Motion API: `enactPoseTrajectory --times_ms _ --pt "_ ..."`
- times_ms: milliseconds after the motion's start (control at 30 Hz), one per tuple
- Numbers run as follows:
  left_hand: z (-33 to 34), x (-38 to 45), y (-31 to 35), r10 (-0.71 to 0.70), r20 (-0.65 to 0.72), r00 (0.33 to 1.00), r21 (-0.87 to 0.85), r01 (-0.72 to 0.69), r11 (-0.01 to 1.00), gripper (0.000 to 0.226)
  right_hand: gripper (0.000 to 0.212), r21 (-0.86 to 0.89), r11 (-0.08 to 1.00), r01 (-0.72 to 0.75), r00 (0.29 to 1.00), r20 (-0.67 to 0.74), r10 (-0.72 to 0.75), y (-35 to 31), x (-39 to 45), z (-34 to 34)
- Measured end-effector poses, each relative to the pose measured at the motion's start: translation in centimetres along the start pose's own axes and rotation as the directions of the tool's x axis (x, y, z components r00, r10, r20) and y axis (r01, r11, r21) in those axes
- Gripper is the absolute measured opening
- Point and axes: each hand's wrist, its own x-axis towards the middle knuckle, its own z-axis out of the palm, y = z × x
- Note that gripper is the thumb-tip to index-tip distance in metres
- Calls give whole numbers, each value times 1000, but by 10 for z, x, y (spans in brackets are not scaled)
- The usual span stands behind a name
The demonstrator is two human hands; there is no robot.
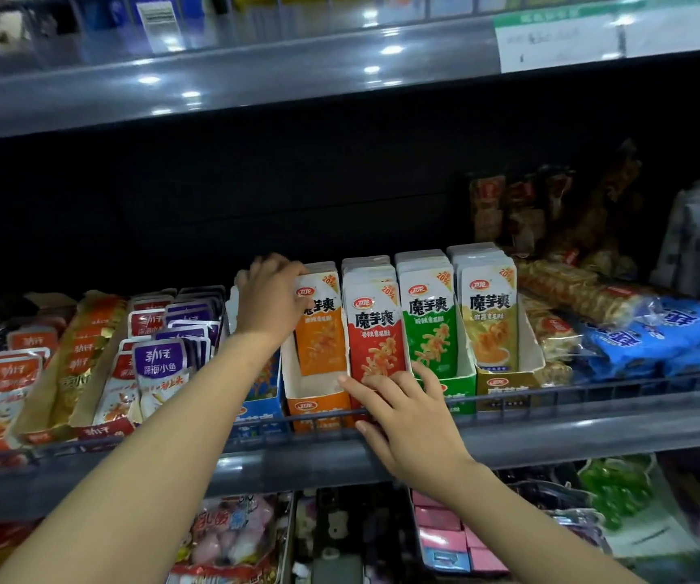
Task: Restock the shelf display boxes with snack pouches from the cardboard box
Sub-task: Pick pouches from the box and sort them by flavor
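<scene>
We've got four display boxes side by side on the shelf: orange box (pixel 319 404), red box (pixel 359 408) mostly hidden, green box (pixel 464 389), gold box (pixel 508 383). Each holds upright snack pouches: orange (pixel 323 330), red (pixel 378 330), green (pixel 428 326), gold (pixel 489 318).

Two hands (pixel 270 303) — five display boxes (pixel 319 404)
</scene>
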Motion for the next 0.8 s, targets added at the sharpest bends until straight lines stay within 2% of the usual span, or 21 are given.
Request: enactPoseTrajectory --times_ms 267,400,500,667,800 --pt "-7 -29 9 73 63 995 72 -77 994 54 52 -32 999 -36 999 24 37 -7 -4 -4" --pt "-15 -76 27 154 -110 982 -105 -165 981 44 51 7 998 -64 998 12 64 -25 -23 -16" --pt "-19 -124 45 159 -147 976 -203 -187 961 44 50 90 984 -151 988 -17 154 -37 -51 -31" --pt "-11 -210 74 139 -46 989 -326 -147 934 48 48 160 936 -314 949 20 315 -43 -119 -58" --pt "10 -281 103 192 103 976 -441 -128 889 49 49 112 897 -428 902 118 416 -35 -189 -74"
